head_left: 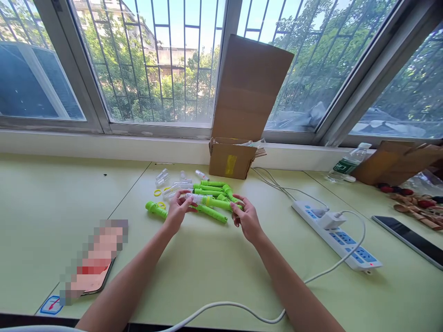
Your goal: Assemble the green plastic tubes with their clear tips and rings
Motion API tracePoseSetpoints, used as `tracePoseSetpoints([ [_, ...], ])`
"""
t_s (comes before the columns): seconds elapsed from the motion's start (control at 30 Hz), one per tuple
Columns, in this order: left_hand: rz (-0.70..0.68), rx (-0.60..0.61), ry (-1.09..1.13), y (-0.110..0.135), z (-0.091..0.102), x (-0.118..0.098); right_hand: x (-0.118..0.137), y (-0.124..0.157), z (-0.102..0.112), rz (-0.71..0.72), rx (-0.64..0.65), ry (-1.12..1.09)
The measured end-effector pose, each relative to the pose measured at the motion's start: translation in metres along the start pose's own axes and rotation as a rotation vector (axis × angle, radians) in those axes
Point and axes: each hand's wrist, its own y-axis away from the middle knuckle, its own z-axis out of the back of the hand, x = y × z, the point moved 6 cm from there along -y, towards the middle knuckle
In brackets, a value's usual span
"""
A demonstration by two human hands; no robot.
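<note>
Between my two hands a green plastic tube with a clear cap (221, 203) is held level above the table. My left hand (178, 210) pinches its clear ribbed end, close to a yellow ring round the joint. The fingers of my right hand (246, 216) close on the green end. Beneath and behind it lie several more green tubes (212, 214), some partly hidden by the held one. A short green piece with a ribbed end (155, 209) rests left of my left hand. Clear plastic caps (162, 176) and loose yellow rings (158, 192) are scattered behind that hand.
An open cardboard box (228, 159) stands at the back against the window sill. To the right lie a white power strip (337, 235) with cables, a black phone (411, 237) and a water bottle (348, 163). A blurred-out phone (98, 263) is at the left.
</note>
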Motion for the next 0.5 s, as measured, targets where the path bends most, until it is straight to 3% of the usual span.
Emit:
tracePoseSetpoints([
  [0.3,-0.012,0.014,-0.004,0.001,-0.004,0.0,-0.006,-0.003,0.0,-0.026,-0.013,0.098],
  [0.5,-0.015,-0.033,0.002,0.0,0.0,0.001,0.004,0.004,-0.007,0.087,0.051,0.157],
])
